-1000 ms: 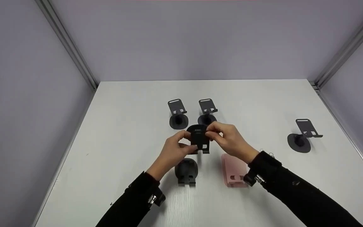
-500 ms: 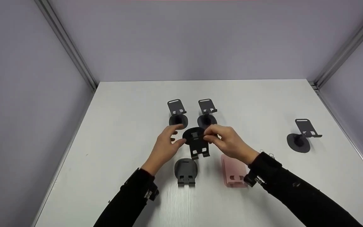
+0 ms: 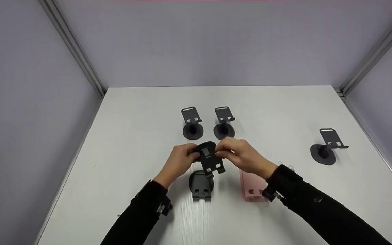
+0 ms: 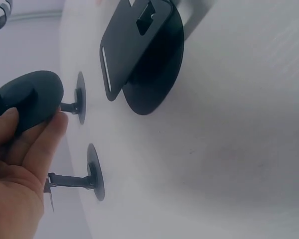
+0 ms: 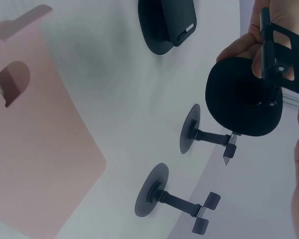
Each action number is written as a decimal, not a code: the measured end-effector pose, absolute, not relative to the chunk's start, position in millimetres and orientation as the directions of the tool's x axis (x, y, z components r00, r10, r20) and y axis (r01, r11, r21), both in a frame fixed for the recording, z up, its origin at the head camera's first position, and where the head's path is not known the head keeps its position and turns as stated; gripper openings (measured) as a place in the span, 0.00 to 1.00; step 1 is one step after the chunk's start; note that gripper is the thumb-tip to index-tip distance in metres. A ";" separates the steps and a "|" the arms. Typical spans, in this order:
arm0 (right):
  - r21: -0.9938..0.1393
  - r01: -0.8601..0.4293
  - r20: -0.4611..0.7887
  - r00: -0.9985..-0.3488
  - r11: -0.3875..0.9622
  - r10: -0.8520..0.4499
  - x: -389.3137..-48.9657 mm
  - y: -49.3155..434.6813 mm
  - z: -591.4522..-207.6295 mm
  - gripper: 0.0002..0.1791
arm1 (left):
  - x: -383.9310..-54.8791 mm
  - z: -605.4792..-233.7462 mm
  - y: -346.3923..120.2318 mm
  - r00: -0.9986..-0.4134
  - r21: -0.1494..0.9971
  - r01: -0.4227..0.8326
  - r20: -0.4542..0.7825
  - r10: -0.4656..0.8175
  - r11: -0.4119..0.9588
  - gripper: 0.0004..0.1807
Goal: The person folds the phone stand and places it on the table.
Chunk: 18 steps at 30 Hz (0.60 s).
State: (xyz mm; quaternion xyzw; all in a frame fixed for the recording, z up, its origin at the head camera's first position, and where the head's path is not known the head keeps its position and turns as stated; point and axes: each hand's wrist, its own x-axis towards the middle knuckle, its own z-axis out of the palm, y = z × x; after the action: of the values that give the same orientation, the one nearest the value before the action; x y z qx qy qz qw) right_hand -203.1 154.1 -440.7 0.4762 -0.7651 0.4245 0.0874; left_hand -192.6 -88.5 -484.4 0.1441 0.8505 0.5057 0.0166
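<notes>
Both hands hold a dark phone stand above the middle of the table. My left hand pinches the edge of its round base, thumb on one face and fingers behind. On the other side, the fingertips of my right hand pinch the stand at the upper right of its slotted plate. That plate is swung partly away from the base, its two lipped feet pointing toward me. Just below it on the table lies a folded grey phone stand. A pink phone stand lies folded flat under the right wrist.
Two unfolded dark phone stands, one on the left and one on the right, stand farther back. Another unfolded stand is at the right. Walls border the white table at the back and sides.
My left hand came off the stand and now pinches the base's left edge. The plate has opened away from the base, and the stand has tilted and come slightly nearer to me.
</notes>
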 end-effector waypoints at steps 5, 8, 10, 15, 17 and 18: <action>-0.592 -0.782 0.515 -0.554 0.196 -0.654 -202.3 154.6 -440.8 0.03 | -190.5 -482.4 -88.3 -0.947 0.856 0.289 0.189 0.261 0.429 0.05; -0.605 -0.771 0.505 -0.565 0.199 -0.652 -201.7 153.4 -438.4 0.03 | -189.1 -481.7 -89.0 -0.941 0.857 0.316 0.230 0.247 0.408 0.05; -0.621 -0.756 0.489 -0.580 0.207 -0.651 -201.5 152.5 -436.6 0.04 | -187.8 -481.8 -90.0 -0.938 0.852 0.333 0.255 0.236 0.404 0.04; -0.670 -0.702 0.435 -0.635 0.242 -0.639 -200.9 151.0 -432.3 0.03 | -184.5 -480.7 -91.6 -0.922 0.817 0.384 0.318 0.220 0.430 0.04; -0.680 -0.689 0.421 -0.648 0.253 -0.634 -200.5 151.0 -431.2 0.02 | -183.2 -480.1 -91.6 -0.915 0.802 0.402 0.337 0.221 0.441 0.04; -0.683 -0.684 0.416 -0.653 0.257 -0.633 -200.3 151.0 -430.9 0.03 | -182.5 -479.8 -91.6 -0.913 0.796 0.406 0.341 0.222 0.449 0.05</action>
State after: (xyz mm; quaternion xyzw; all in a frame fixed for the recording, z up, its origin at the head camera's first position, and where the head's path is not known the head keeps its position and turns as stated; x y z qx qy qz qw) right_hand -200.3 151.0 -430.9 0.4155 -0.7924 0.4458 0.0287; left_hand -182.5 -91.6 -479.8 0.1855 0.8459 0.4910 -0.0941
